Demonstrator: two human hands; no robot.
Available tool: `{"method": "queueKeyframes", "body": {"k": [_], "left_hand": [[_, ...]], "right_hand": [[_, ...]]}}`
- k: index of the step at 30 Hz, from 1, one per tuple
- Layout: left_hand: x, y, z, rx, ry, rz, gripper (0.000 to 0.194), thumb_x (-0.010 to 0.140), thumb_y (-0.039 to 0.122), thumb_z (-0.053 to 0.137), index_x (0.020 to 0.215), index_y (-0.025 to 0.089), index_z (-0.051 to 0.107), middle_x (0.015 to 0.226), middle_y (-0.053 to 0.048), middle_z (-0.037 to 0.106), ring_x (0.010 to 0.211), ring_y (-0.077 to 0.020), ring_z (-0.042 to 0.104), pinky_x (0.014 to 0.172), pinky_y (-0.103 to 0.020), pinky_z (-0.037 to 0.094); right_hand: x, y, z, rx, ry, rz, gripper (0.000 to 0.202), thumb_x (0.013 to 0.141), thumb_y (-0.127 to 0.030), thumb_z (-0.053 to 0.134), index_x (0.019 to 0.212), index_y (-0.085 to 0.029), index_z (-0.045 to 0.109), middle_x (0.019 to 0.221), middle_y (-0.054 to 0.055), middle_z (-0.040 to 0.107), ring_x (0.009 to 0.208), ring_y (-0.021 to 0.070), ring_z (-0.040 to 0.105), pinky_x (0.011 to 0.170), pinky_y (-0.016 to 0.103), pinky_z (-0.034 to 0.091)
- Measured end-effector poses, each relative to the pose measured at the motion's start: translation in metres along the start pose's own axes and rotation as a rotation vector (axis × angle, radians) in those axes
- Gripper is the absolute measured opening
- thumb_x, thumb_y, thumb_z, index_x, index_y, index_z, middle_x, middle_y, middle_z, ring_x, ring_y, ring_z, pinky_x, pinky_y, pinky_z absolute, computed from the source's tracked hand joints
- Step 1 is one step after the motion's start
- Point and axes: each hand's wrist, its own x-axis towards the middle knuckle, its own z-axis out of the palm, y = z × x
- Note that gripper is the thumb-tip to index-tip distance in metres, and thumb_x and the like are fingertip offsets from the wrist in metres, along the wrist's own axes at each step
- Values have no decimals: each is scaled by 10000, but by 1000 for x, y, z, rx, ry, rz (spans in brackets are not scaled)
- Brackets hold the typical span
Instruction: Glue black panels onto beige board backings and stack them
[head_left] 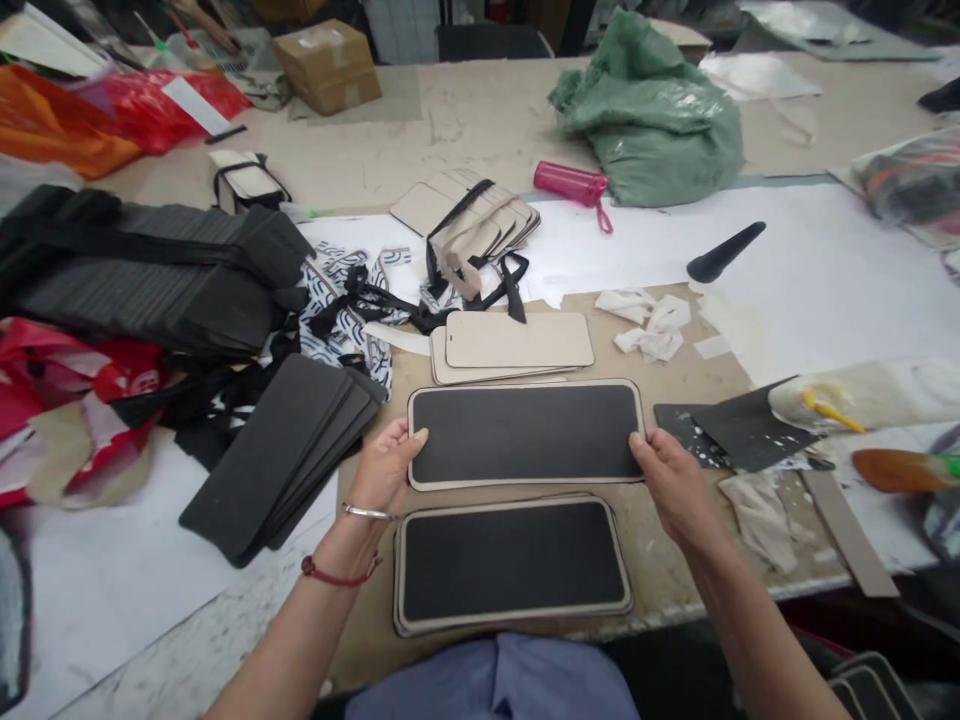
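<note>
A black rectangular panel with a beige border (526,434) is held level between both hands. My left hand (384,464) pinches its left end, thumb on top. At the right end my right hand (669,476) grips the edge the same way. Nearer my body lies a stack of similar bordered panels (514,560). Just beyond the held panel are beige panels (520,340). Loose black panels (259,455) lie fanned out to the left of my left hand.
A large bundle of black pieces (142,270) and patterned straps (337,300) are at the left. Farther back sit a green sack (652,125), a pink bottle (568,182) and a cardboard box (328,68). A glue-spotted black sheet (742,425) lies right.
</note>
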Motion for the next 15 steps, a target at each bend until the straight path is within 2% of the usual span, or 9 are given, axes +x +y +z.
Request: {"method": "queueKeyframes", "body": {"k": [4, 7, 11, 15], "left_hand": [[-53, -24, -22, -8, 35, -99, 419, 470, 281, 757, 799, 133, 544, 670, -18, 667, 608, -152, 624, 629, -284, 504], [-81, -47, -36, -28, 79, -161, 416, 464, 281, 759, 790, 135, 545, 686, -28, 674, 618, -161, 629, 624, -286, 507], [-99, -67, -46, -10, 89, -193, 434, 468, 318, 751, 810, 138, 554, 716, -42, 683, 637, -182, 636, 609, -301, 513], [-105, -77, -52, 92, 98, -167, 458, 496, 370, 729, 866, 153, 568, 770, -49, 690, 749, -214, 641, 667, -322, 517]], "right_hand": [[-61, 17, -7, 60, -80, 103, 339, 744, -528, 441, 745, -201, 526, 678, 20, 569, 681, 171, 511, 620, 272, 418], [-95, 35, -4, 49, -101, 149, 337, 744, -532, 435, 725, -206, 517, 659, 14, 558, 662, 172, 506, 613, 276, 422], [-117, 52, 1, 2, -78, 129, 313, 753, -508, 426, 667, -215, 495, 619, 2, 531, 617, 164, 487, 586, 271, 418], [-125, 58, 6, -75, -42, 60, 316, 765, -501, 401, 642, -220, 480, 615, 4, 529, 618, 170, 494, 584, 273, 418]]}}
